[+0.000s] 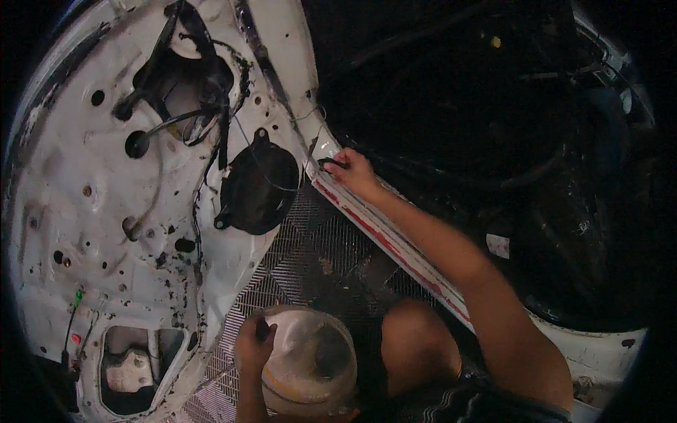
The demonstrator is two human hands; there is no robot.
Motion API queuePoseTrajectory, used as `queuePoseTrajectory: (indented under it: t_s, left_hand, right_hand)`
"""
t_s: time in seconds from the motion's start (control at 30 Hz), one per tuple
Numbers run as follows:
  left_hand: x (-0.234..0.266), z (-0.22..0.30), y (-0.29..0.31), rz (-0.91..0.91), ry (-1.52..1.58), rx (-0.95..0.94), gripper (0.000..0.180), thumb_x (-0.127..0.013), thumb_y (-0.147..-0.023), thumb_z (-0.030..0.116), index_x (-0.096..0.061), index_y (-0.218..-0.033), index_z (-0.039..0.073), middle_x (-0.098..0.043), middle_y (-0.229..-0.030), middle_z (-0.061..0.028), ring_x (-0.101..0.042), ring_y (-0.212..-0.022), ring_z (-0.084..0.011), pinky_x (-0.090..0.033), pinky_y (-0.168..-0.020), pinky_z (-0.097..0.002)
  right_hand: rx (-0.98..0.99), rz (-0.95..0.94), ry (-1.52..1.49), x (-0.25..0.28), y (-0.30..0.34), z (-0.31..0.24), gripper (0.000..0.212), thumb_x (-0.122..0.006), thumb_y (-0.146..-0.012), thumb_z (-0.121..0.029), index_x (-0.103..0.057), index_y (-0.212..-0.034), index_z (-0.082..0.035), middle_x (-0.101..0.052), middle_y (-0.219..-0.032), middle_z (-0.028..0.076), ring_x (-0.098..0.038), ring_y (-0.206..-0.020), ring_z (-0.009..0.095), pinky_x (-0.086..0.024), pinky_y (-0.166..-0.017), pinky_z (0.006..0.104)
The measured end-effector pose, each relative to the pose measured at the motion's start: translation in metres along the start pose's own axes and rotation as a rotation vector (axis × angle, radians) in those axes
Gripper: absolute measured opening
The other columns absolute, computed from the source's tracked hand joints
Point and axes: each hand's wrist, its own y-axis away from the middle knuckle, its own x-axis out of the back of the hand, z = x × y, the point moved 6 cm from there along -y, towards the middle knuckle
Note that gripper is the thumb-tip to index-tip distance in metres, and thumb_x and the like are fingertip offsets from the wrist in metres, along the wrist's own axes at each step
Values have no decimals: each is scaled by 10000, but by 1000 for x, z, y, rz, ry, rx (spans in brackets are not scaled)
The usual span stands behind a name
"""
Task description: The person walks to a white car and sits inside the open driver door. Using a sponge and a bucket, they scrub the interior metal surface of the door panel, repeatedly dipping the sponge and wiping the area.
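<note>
My right hand reaches to the far end of the door sill, its fingers closed on a small black piece against the white metal. What kind of piece it is cannot be made out. My left hand is low, beside a pale rounded tub, with its fingers curled around a small dark object too unclear to name. Along the sill runs a red, worn strip. Between sill and door, a thin wire crosses in front of the black door speaker.
A stripped white car door stands open at the left, with holes, loose cables and a green-tipped cable. To the right lies the dark car interior, with a pale label. Below is ribbed floor matting; my bent knee is near the tub.
</note>
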Motion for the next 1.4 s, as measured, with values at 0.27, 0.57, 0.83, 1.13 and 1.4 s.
queuePoseTrajectory:
  t_s: [0.27,0.57,0.83,1.13,1.4]
  left_hand:
    - [12,27,-15,261,-59,-139,342,-787,-826,120,-626,-1115,31,-656,-942,-162,-653,-872,-359,-527,-797,-444]
    - [-3,-4,-21,196,-2,15,291,-772,-828,111,-615,-1053,14,-636,-935,-160,-637,-858,-356,-519,-783,-428]
    - [4,-2,-17,177,-5,5,276,-783,-820,114,-623,-1034,43,-636,-930,-130,-638,-849,-329,-527,-772,-413]
    - [2,-2,-22,125,-44,-79,296,-787,-818,124,-619,-1049,47,-628,-966,-141,-639,-865,-339,-529,-782,-414]
    - [4,0,-20,118,-22,-123,329,-791,-814,128,-607,-1076,49,-625,-981,-143,-632,-898,-346,-527,-793,-416]
  right_hand:
    - [616,374,289,-42,-62,-92,261,-782,-877,-204,-655,-1053,-59,-718,-936,101,-717,-743,278,-561,-637,414]
    - [771,195,997,-92,-140,-98,251,-620,-892,-232,-695,-1128,-188,-746,-976,114,-737,-819,334,-577,-672,488]
    - [675,-33,1112,-122,-139,-148,218,-659,-812,-274,-765,-940,-132,-770,-882,107,-765,-822,301,-610,-676,455]
    - [746,8,1169,-117,-148,-148,191,-664,-802,-284,-775,-817,-130,-755,-786,103,-763,-756,301,-608,-662,442]
    - [751,-92,1232,-97,-134,-150,197,-656,-823,-261,-744,-904,-105,-760,-863,116,-753,-735,309,-591,-627,472]
